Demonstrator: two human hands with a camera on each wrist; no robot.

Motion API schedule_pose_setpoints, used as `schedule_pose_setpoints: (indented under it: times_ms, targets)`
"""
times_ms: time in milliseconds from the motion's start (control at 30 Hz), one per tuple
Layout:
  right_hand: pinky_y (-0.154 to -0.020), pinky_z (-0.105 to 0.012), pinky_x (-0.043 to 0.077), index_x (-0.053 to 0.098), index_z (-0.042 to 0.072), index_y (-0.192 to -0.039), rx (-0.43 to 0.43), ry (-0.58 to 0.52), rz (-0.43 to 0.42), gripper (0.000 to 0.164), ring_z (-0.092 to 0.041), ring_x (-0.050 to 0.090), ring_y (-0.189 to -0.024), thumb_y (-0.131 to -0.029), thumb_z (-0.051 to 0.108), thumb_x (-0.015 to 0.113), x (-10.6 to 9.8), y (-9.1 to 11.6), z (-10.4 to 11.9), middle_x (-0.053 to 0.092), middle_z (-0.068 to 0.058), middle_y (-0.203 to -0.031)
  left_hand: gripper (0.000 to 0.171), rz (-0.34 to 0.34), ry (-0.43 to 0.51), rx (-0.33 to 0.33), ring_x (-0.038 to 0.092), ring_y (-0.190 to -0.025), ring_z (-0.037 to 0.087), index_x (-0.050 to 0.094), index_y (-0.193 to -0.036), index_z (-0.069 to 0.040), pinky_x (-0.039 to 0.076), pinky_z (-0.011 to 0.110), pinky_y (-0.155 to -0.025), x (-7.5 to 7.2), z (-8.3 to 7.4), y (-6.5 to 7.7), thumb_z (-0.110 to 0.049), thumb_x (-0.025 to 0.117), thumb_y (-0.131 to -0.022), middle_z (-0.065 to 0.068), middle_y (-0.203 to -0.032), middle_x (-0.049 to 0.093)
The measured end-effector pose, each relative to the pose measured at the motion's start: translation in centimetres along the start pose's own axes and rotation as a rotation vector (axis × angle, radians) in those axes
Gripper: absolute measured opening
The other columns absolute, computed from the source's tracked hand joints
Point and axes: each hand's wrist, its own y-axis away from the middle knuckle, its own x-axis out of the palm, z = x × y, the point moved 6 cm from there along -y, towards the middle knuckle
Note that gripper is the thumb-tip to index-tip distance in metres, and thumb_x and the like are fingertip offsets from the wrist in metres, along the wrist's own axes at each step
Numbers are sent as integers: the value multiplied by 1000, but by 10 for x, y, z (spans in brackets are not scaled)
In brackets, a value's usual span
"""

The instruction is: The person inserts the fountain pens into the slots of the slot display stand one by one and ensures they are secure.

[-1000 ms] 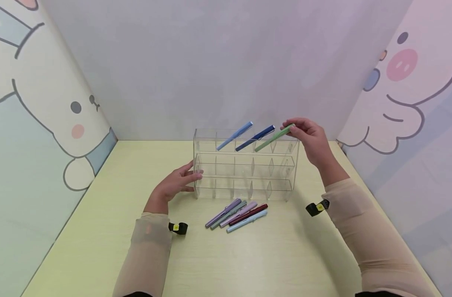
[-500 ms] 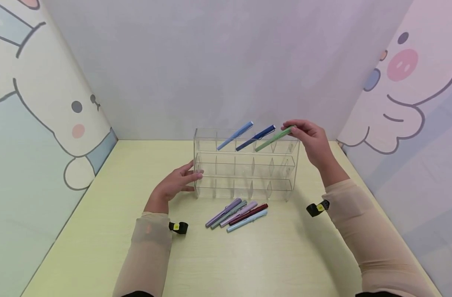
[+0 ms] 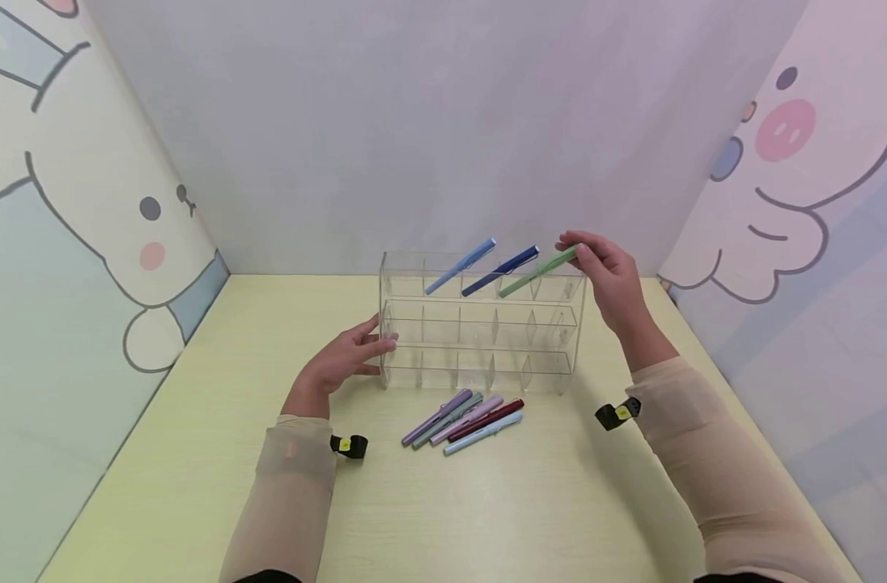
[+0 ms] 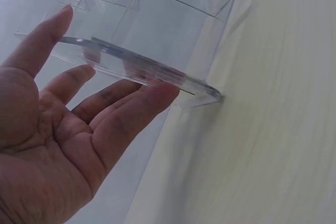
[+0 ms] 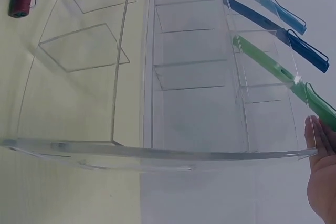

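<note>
A clear acrylic pen rack (image 3: 480,334) with three tiers of compartments stands on the table. At its left side panel, my left hand (image 3: 349,356) holds the rack's edge, thumb toward the front and fingertips against the outer face in the left wrist view. My right hand (image 3: 609,271) pinches the capped end of a green pen (image 3: 538,271), which slants in the top tier. To its left, a dark blue pen (image 3: 499,271) and a light blue pen (image 3: 460,266) lean at a similar slant. The right wrist view shows the green pen (image 5: 273,66) and only part of my hand (image 5: 323,166).
Before the rack, several pens lie side by side on the table (image 3: 443,518): purple (image 3: 436,418), grey-green (image 3: 447,421), lilac (image 3: 467,420), dark red (image 3: 487,419) and pale blue (image 3: 483,433). A grey wall (image 3: 443,121) rises behind; cartoon-printed panels flank both sides.
My right hand has shifted very slightly at the green pen's capped end, still pinching it. The left hand, the rack and the pens on the table look unchanged.
</note>
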Motion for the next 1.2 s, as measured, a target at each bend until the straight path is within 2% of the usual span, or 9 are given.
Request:
schedule_pose_setpoints:
  times_ms: [167, 300, 467, 633, 767, 967, 1067, 1200]
  targets:
    - [-106, -27, 45, 51, -6, -137, -52, -100, -115, 40, -25, 55, -128, -102, 12, 53, -4, 10, 1, 58, -16, -135, 84, 8, -4, 9, 45, -137, 30, 10, -160, -24, 51, 48, -99, 1, -2, 2, -40, 63, -96, 13, -150, 43]
    - [-111, -31, 41, 45, -5, -142, -81, -193, -176, 43, -29, 48, -134, -101, 8, 52, -5, 24, 2, 53, -14, -142, 85, 4, -2, 12, 45, -137, 30, 10, -160, -23, 52, 48, -98, 1, -3, 2, -40, 63, -96, 13, -151, 42]
    - [-112, -32, 40, 42, -3, -143, -100, -236, -225, 44, -32, 42, -139, -102, 6, 50, -5, 40, 2, 47, -17, -147, 85, -1, -10, 16, 45, -136, 29, 12, -160, -24, 52, 48, -98, 0, -3, 0, -42, 64, -94, 11, -151, 42]
    - [-113, -32, 39, 41, -3, -144, -120, -204, -272, 45, -33, 41, -139, -101, 5, 50, -3, 55, 6, 42, -23, -148, 85, -2, -15, 14, 46, -136, 29, 12, -159, -26, 52, 48, -98, -1, -1, -2, -43, 64, -94, 12, -152, 41]
    - [-114, -33, 37, 41, -4, -144, -168, -180, -291, 45, -32, 41, -139, -101, 1, 49, 1, 64, 16, 42, -24, -148, 81, -8, -12, 24, 45, -137, 32, 13, -159, -28, 52, 50, -98, -1, 0, -3, -42, 62, -96, 14, -154, 38]
    - [-113, -36, 39, 42, -7, -142, -273, -226, -322, 44, -34, 43, -137, -99, -7, 46, 4, 75, 32, 46, -24, -145, 83, -9, -5, 30, 45, -137, 34, 15, -159, -28, 51, 52, -97, 0, 0, -3, -43, 64, -94, 16, -154, 38]
    - [-113, -36, 39, 41, -9, -142, -310, -213, -304, 45, -35, 44, -136, -98, -9, 45, 8, 79, 42, 46, -24, -145, 84, -6, -3, 21, 44, -137, 32, 14, -159, -28, 51, 52, -98, 1, -1, -2, -44, 64, -94, 16, -155, 37]
    - [-113, -36, 39, 40, -12, -142, -344, -133, -247, 45, -36, 43, -136, -97, -11, 43, 14, 82, 52, 44, -27, -147, 82, 6, 2, 19, 42, -139, 32, 13, -159, -31, 50, 53, -99, 2, -2, -2, -43, 63, -95, 16, -156, 34]
